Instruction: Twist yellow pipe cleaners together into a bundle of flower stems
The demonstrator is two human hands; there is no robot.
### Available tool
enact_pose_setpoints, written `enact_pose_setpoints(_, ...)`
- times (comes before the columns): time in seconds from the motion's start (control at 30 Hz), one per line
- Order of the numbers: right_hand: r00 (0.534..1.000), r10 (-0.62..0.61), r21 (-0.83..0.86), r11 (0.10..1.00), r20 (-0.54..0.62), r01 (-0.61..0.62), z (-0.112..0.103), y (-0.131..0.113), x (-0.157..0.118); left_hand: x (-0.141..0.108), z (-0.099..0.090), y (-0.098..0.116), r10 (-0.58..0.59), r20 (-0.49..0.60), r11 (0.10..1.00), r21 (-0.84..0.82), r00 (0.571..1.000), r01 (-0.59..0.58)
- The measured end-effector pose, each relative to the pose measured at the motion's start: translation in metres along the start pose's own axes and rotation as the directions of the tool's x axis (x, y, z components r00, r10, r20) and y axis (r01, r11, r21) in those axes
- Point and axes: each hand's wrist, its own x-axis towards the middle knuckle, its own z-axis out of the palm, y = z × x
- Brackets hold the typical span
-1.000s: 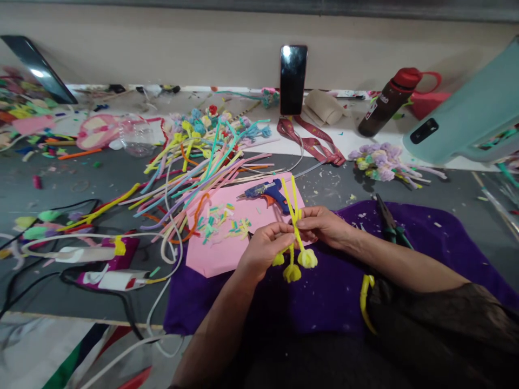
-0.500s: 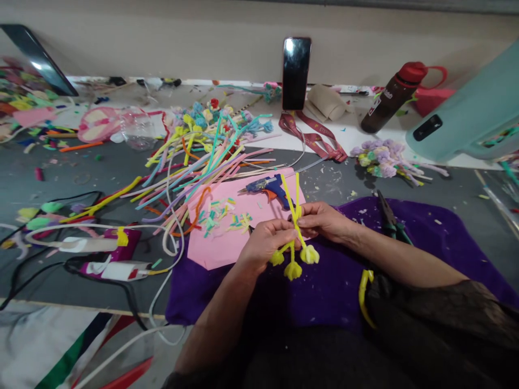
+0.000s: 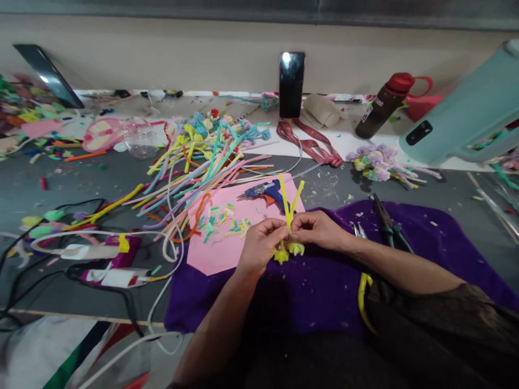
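Between both hands is a bunch of yellow pipe cleaner flowers (image 3: 281, 256), blossoms hanging down and two stems pointing up in a V. My left hand (image 3: 264, 240) pinches the stems from the left. From the right, my right hand (image 3: 314, 230) pinches them at the same spot, its fingertips almost meeting the left ones. The fingers hide where the stems join. Just beyond the hands, a blue hot glue gun (image 3: 267, 193) lies on a pink sheet (image 3: 214, 256) with small cut bits of pipe cleaner. A purple cloth (image 3: 324, 292) spreads beneath the hands.
Green-handled pliers (image 3: 387, 224) and a yellow-handled tool (image 3: 362, 297) lie at right. Loose pipe cleaners (image 3: 203, 178) pile up at left, beside a white cable (image 3: 170, 189). Behind stand a phone (image 3: 291, 84), a dark bottle (image 3: 381, 108) and a teal tumbler (image 3: 458, 108). Lilac flowers (image 3: 379, 162) lie nearby.
Both hands have drawn together on the stems. The blossoms, spread apart before, now hang closer under the fingers, and the upper stems splay wider. The camera view has shifted slightly.
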Motion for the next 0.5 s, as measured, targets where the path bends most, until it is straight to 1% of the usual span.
enact_pose_setpoints(0.1,0.999,-0.038,-0.046,0.998,0.0,0.038,0.0,0.0,0.0,-0.001,-0.001,-0.003,0.008,0.015,1.0,0.022,1.0,-0.009)
enact_pose_setpoints(0.23,0.997,-0.069,-0.095,0.993,-0.023,0.067,0.002,0.001,0.0,-0.001,-0.001,-0.004,0.011,0.027,1.0,0.012,1.0,-0.011)
enact_pose_setpoints(0.33,0.999,-0.038,-0.055,0.998,0.019,0.039,-0.002,0.0,-0.001,-0.002,0.0,-0.002,0.02,0.036,1.0,0.007,0.999,-0.02)
enact_pose_setpoints(0.4,0.998,0.009,-0.026,1.0,0.065,-0.008,-0.009,-0.007,-0.001,-0.004,0.001,0.001,0.025,0.031,1.0,-0.007,0.999,-0.025)
enact_pose_setpoints(0.43,0.997,0.022,-0.039,0.999,0.079,-0.019,-0.015,-0.012,0.0,-0.004,0.001,0.002,0.023,0.026,1.0,-0.02,0.999,-0.023)
enact_pose_setpoints(0.5,0.997,0.014,-0.12,0.993,0.069,-0.006,-0.03,-0.026,0.007,-0.005,0.001,0.004,0.007,0.024,0.998,-0.055,1.0,-0.005)
